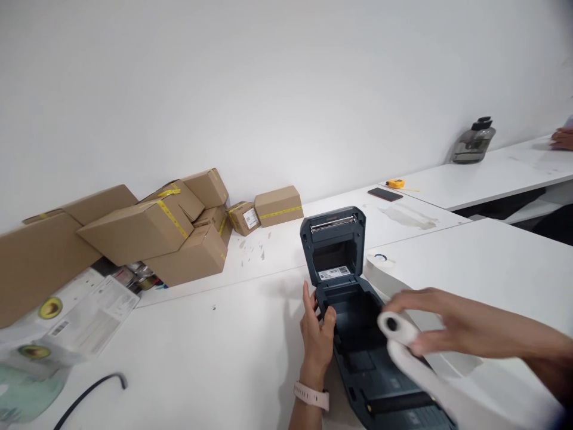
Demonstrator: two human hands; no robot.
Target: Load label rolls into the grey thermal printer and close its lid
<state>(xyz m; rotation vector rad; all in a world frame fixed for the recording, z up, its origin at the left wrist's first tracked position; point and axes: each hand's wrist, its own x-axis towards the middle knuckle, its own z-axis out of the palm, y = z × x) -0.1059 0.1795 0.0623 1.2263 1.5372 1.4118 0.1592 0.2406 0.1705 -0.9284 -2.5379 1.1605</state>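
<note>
A dark grey label printer (358, 319) lies on the white table with its lid (333, 245) swung up. My left hand (317, 334), a pink watch band at its wrist, grips the printer's left side, thumb over the rim. In my right hand (441, 316) is a small white label roll (400, 328), pinched between thumb and fingers above the open printer bay. The roll's dark core hole faces left. A loose paper strip hangs from it toward the lower right, blurred. Behind the printer, more white paper strip (385, 275) curls on the table.
Cardboard boxes (138, 230) with yellow tape pile up at the left, beside plastic mailing bags (89, 310) and a black cable (89, 391). A phone (385, 194), a yellow tape measure (395, 184) and a dark bottle (473, 143) stand farther back. Another person's hand (563, 138) shows at far right.
</note>
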